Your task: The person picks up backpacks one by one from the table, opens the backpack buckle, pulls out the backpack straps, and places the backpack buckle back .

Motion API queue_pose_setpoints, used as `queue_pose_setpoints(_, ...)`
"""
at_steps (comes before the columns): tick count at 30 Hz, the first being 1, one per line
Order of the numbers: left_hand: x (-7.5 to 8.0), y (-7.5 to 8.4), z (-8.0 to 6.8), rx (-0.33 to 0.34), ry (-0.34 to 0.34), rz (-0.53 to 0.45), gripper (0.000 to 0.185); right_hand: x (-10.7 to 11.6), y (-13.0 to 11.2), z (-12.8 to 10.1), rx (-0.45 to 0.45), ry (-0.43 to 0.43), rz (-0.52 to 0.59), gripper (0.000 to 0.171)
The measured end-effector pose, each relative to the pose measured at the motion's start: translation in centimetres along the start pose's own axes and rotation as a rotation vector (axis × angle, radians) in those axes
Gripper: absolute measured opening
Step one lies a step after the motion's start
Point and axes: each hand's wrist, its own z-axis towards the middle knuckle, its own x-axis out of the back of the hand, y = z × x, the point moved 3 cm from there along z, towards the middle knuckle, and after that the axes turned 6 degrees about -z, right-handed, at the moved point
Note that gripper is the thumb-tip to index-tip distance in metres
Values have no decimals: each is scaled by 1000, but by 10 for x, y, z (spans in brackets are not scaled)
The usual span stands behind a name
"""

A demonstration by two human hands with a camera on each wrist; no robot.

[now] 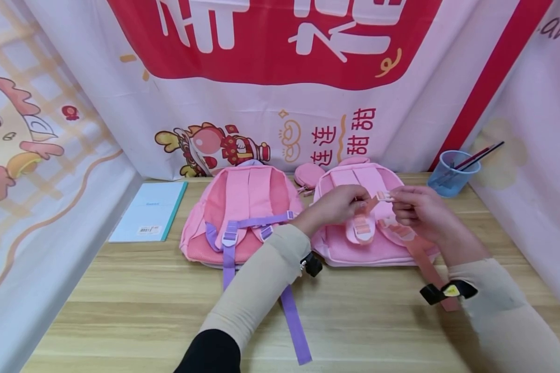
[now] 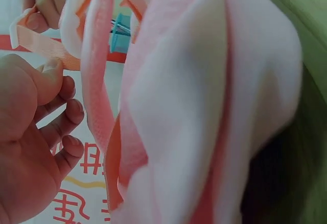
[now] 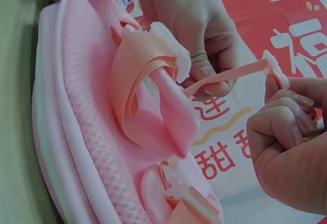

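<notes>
My left hand point(image 1: 338, 205) pinches a peach webbing strap point(image 1: 371, 203) between thumb and finger, above a pink backpack point(image 1: 378, 257) with its back panel facing up. At the strap's end, my right hand point(image 1: 416, 211) pinches a small white buckle point(image 1: 383, 196). In the right wrist view the strap point(image 3: 235, 75) runs taut between both hands, with the buckle point(image 3: 272, 63) at the right fingertips. Padded shoulder straps with white adjusters point(image 1: 364, 230) lie below the hands. A loose peach strap end point(image 1: 431, 274) hangs beside the right wrist.
Left of it lies another pink backpack point(image 1: 198, 254) with purple straps point(image 1: 295, 326) trailing over the wooden table point(image 1: 354, 321). A light blue notebook point(image 1: 144, 212), a round pink pouch point(image 1: 308, 175) and a blue cup point(image 1: 452, 178) with pens stand or lie around. Printed cloth hangs behind.
</notes>
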Motion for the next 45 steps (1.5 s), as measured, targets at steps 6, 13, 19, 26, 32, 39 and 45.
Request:
queue_pose_setpoints(6, -1, 0, -1, 13, -20, 59, 13, 1, 4, 1, -28, -17, -24, 27)
queue_pose_setpoints(13, 11, 3, -8, -25, -20, -60, 15, 0, 7, 0, 15, 9, -100, 25)
queue_pose_setpoints(19, 27, 15, -15, -83, 52, -173, 24, 0, 5, 0, 36, 23, -90, 25)
queue_pose_setpoints(26, 28, 27, -17, -93, 80, -107, 30, -3, 4, 0, 71, 6, -91, 27)
queue_pose_setpoints(32, 28, 27, -18, -87, 119, -118, 20, -3, 5, -1, 55, 2, -80, 26)
queue_pose_setpoints(39, 26, 22, -19, -107, 174, -178, 17, 5, 13, -4, -6, 10, -54, 19)
queue_pose_setpoints(45, 25, 21, -19, -137, 209, -202, 18, 2, 19, -3, 0, 8, -1, 17)
